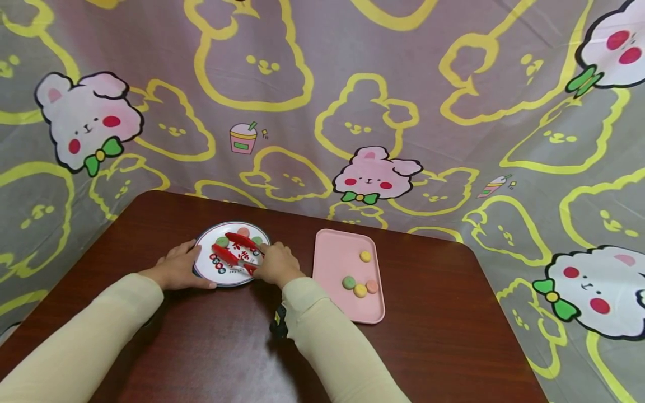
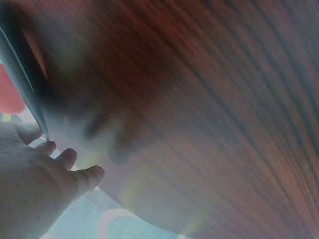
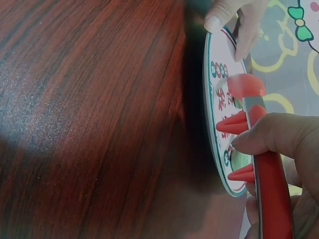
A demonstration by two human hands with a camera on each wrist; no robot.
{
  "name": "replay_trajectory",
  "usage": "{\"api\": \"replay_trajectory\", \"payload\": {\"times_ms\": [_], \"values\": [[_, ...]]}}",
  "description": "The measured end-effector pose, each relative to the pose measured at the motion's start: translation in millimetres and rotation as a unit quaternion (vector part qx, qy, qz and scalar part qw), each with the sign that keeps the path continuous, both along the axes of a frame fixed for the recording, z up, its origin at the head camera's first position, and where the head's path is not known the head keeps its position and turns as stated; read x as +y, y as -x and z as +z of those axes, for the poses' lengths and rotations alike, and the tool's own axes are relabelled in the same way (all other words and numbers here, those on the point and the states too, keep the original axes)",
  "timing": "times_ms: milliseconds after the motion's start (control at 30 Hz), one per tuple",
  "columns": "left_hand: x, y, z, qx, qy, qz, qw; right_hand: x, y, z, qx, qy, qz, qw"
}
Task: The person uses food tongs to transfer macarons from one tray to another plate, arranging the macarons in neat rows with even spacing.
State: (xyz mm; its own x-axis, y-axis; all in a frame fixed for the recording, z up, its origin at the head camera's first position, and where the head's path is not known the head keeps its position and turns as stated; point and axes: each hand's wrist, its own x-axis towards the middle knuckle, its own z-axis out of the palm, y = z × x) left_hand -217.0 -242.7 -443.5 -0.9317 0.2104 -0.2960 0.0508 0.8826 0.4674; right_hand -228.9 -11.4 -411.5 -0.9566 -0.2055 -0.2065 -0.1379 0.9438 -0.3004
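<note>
My left hand [image 1: 178, 266] holds the left rim of a round white plate [image 1: 204, 264], thumb along its near edge and fingers along its far side. On the plate lie two green macaron-like rounds [image 1: 221, 242] and a pink one [image 1: 244, 232], among red printed characters. My right hand [image 1: 278, 264] grips red-tipped tongs [image 1: 225, 255] over the plate, thumb on the handle in the right wrist view. The two tong heads stand apart, with no round visible between them. In the left wrist view, fingertips [image 2: 67, 158] show at the plate's rim.
A pink rectangular tray [image 1: 330, 252] lies right of the plate, bearing two yellow rounds [image 1: 365, 256], a green one [image 1: 349, 282] and a pink one [image 1: 372, 286]. The brown wooden table [image 1: 201, 347] meets a cartoon-patterned curtain [image 1: 302, 129] at the back and sides.
</note>
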Motion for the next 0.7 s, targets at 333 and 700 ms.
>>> {"api": "replay_trajectory", "payload": {"times_ms": [333, 700], "values": [[0.1, -0.2, -1.4, 0.007, -0.002, 0.0, 1.0, 1.1, -1.5, 4.7, 0.01, 0.003, -0.001, 1.0], [-0.2, -1.4, -0.5, 0.003, -0.01, 0.0, 0.9999, 5.8, -4.3, 8.8, 0.029, 0.011, 0.008, 0.999]]}}
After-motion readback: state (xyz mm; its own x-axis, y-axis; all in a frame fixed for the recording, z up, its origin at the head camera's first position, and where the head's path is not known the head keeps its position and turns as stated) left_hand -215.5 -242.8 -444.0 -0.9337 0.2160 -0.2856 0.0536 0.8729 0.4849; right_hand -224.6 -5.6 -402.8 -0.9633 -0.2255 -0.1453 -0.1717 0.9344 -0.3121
